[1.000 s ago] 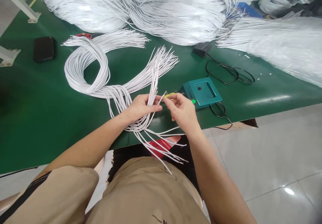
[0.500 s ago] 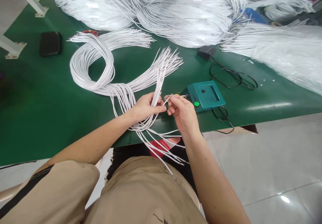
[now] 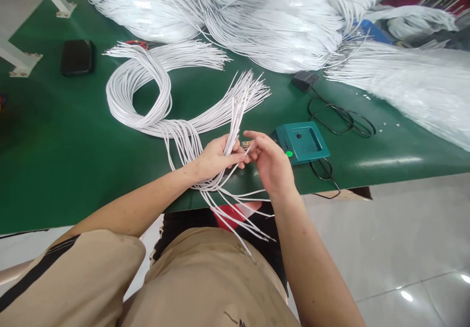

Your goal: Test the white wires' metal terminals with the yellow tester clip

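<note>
My left hand (image 3: 216,159) is closed around a bunch of white wires (image 3: 235,121), whose ends stick up above the thumb. One single wire (image 3: 248,149) stands apart from the bunch, between my two hands. My right hand (image 3: 270,158) is at that wire's end, its thumb and fingers bent round it while the index finger is raised. Just behind my right fingers sits a teal machine (image 3: 306,142) with a green button and a shallow tray; its metal front end is partly covered by the hand. Several loose wires (image 3: 238,219) hang over the table edge toward my lap.
A looped bundle of white wires (image 3: 121,97) lies left of centre on the green table (image 3: 73,170). Large heaps of white wires (image 3: 264,28) fill the back. A black box (image 3: 77,57), a black adapter (image 3: 305,80) and its cable (image 3: 341,111) also lie there.
My right hand has shifted slightly, and its index finger has lifted away from the single wire's tip. The left hand keeps its hold on the bunch. The view has moved a little.
</note>
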Action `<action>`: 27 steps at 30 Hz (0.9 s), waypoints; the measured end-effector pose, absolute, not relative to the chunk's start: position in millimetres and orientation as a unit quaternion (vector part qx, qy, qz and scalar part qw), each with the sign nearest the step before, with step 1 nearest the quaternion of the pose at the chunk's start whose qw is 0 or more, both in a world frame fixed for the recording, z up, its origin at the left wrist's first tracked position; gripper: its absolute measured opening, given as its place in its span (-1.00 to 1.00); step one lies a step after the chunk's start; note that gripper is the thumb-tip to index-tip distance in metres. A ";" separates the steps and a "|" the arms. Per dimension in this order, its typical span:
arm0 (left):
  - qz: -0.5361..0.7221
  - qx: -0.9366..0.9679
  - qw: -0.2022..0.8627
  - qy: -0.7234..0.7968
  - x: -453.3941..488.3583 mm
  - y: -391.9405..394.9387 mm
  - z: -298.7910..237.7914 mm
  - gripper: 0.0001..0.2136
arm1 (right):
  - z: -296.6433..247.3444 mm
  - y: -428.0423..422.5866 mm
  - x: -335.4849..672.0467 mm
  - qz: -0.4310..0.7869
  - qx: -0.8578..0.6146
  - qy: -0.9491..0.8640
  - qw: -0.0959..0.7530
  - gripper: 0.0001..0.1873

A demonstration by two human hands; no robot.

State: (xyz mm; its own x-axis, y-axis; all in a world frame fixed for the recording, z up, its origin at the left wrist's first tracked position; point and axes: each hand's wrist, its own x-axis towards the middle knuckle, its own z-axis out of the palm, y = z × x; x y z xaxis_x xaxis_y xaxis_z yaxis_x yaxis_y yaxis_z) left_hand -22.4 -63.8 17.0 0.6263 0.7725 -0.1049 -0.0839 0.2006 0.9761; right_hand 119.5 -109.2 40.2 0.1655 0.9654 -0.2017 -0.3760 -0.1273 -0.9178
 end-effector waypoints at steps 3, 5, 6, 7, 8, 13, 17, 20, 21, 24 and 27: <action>0.298 0.560 0.711 0.302 -23.3 -64.4 16.5 -0.75 | 41.6 -108.3 123.2 0.555 -0.521 -0.352 0.544 -0.85; 0.294 0.564 0.709 0.303 -23.6 -64.3 16.8 -0.76 | 39.4 -109.2 126.3 0.546 -0.542 -0.355 0.530 -0.84; 0.294 0.566 0.707 0.306 -23.6 -64.3 17.2 -0.76 | 37.8 -110.1 127.8 0.543 -0.548 -0.350 0.532 -0.83; 0.295 0.567 0.704 0.310 -23.5 -64.3 17.7 -0.76 | 36.1 -111.3 129.3 0.542 -0.550 -0.342 0.536 -0.82; 0.297 0.569 0.700 0.314 -23.4 -64.3 18.2 -0.77 | 34.6 -112.6 130.6 0.544 -0.549 -0.334 0.541 -0.80; 0.309 0.583 0.676 0.329 -22.8 -64.7 18.5 -0.76 | 33.9 -116.3 132.5 0.561 -0.537 -0.298 0.554 -0.79; 0.322 0.607 0.653 0.318 -22.7 -64.6 16.5 -0.78 | 36.3 -115.1 131.5 0.542 -0.575 -0.289 0.541 -0.92; 0.324 0.611 0.651 0.313 -23.0 -64.3 14.9 -0.78 | 36.2 -114.3 131.1 0.544 -0.599 -0.285 0.514 -0.91; 0.324 0.611 0.650 0.315 -23.1 -64.1 14.4 -0.78 | 36.3 -114.3 131.0 0.539 -0.603 -0.287 0.514 -0.91; 0.323 0.607 0.652 0.320 -23.3 -63.3 13.4 -0.78 | 37.9 -115.3 129.7 0.500 -0.598 -0.333 0.530 -0.74; 0.319 0.606 0.653 0.324 -23.5 -62.8 13.4 -0.79 | 39.1 -117.7 127.0 0.451 -0.608 -0.422 0.499 -0.70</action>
